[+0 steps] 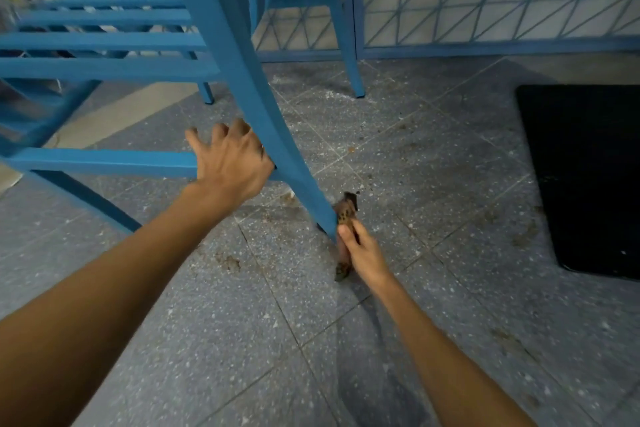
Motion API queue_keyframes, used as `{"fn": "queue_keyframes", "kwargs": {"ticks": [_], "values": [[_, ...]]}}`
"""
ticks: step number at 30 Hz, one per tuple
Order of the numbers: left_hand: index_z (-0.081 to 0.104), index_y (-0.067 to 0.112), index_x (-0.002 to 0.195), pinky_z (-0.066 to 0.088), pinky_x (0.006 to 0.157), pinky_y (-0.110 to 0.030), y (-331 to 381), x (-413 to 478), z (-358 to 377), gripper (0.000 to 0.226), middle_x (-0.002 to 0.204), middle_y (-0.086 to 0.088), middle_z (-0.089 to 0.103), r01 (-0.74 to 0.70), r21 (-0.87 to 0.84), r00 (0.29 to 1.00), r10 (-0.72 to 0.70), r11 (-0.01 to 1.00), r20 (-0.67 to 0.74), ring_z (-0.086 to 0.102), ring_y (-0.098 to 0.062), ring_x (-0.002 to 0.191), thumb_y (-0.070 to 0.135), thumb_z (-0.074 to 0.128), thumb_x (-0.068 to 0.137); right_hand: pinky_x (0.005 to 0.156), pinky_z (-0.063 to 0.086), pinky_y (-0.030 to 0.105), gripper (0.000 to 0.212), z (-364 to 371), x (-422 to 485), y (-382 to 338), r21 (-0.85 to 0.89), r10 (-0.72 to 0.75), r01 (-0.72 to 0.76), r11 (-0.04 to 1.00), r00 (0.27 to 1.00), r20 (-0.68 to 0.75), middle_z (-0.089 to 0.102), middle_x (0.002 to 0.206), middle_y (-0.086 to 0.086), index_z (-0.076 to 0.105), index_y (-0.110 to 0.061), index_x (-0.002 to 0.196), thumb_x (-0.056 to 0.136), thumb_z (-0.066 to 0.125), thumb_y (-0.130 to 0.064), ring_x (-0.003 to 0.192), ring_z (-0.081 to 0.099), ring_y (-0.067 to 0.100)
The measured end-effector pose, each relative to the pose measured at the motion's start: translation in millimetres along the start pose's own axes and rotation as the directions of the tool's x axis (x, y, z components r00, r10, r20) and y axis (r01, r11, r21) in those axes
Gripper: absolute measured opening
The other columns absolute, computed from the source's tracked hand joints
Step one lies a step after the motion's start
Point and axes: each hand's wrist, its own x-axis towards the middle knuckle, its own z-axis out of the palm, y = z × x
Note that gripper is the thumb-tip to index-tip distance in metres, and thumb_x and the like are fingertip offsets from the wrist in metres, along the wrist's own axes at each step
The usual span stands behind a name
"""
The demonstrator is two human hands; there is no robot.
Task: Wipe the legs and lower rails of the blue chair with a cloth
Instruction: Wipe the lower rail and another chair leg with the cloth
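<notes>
Chair (104, 42) stands on the tiled floor (277, 340); left hand (232, 163), fingers (239, 126) curled over the rail (104, 161) where it meets the near leg (249, 87); right hand (365, 255) grasps a brown cloth (346, 213), held against that leg's foot; black mat (588, 177) at right

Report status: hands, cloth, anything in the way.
Left hand holds lower rail beside the leg. Right hand grips cloth, pressed to the leg's foot. Nothing blocking; black mat lies apart, right.
</notes>
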Motion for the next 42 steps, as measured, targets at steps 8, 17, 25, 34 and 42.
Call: {"fn": "queue_keyframes", "kwargs": {"ticks": [8,17,25,34,42], "values": [[0.047,0.027,0.125,0.028,0.098,-0.049,-36,-8,-13,0.069,0.112,-0.001,0.055,-0.268,-0.140,0.954,0.283,0.953,0.098,0.052,-0.022,0.107,0.058,0.000,0.086,0.082,0.049,0.022,0.031,10,1,-32,0.075,0.176,-0.168,0.983,0.978,-0.116,0.066,0.113,0.000,0.061,-0.020,0.121,0.097,0.048,-0.036,0.104,0.062,0.013],[0.044,0.019,0.126,0.028,0.102,-0.049,-35,-39,26,0.046,0.108,-0.001,0.051,-0.305,-0.182,0.945,0.273,0.935,-0.182,0.047,-0.022,0.109,0.048,0.021,0.098,0.103,0.037,0.019,0.050,34,-26,-137,0.056,-0.411,0.407,0.912,0.900,0.145,0.047,0.137,-0.006,0.032,-0.045,0.138,0.096,0.048,-0.021,0.125,0.044,0.000],[0.041,0.021,0.133,0.022,0.107,-0.045,-43,-38,23,0.057,0.118,0.002,0.050,-0.313,-0.226,0.948,0.288,0.923,-0.133,0.046,-0.020,0.117,0.056,0.019,0.094,0.108,0.034,0.049,0.073,36,-4,-30,-0.285,-0.143,0.129,0.950,0.989,-0.031,0.035,0.134,0.013,0.022,-0.012,0.140,0.087,0.055,-0.049,0.127,0.038,0.027],[0.026,0.030,0.144,0.007,0.114,-0.051,-73,-31,19,0.075,0.136,0.009,0.043,-0.328,-0.218,0.945,0.318,0.919,-0.080,0.040,-0.010,0.128,0.063,0.035,0.077,0.099,0.036,0.011,0.051,52,-17,-143,-0.173,-0.407,0.407,0.897,0.913,0.035,0.040,0.136,-0.009,0.025,-0.031,0.139,0.096,0.052,-0.028,0.122,0.042,-0.001],[0.030,0.026,0.143,0.005,0.112,-0.061,-117,-39,20,0.068,0.138,0.006,0.040,-0.152,-0.226,0.987,0.137,0.962,-0.084,0.038,-0.015,0.130,0.041,0.061,0.083,0.113,0.024,0.058,0.060,56,-9,-148,-0.649,-0.821,0.653,0.390,0.566,0.076,0.019,0.155,0.014,0.033,-0.039,0.142,0.092,0.047,-0.009,0.145,0.014,0.028]]}}
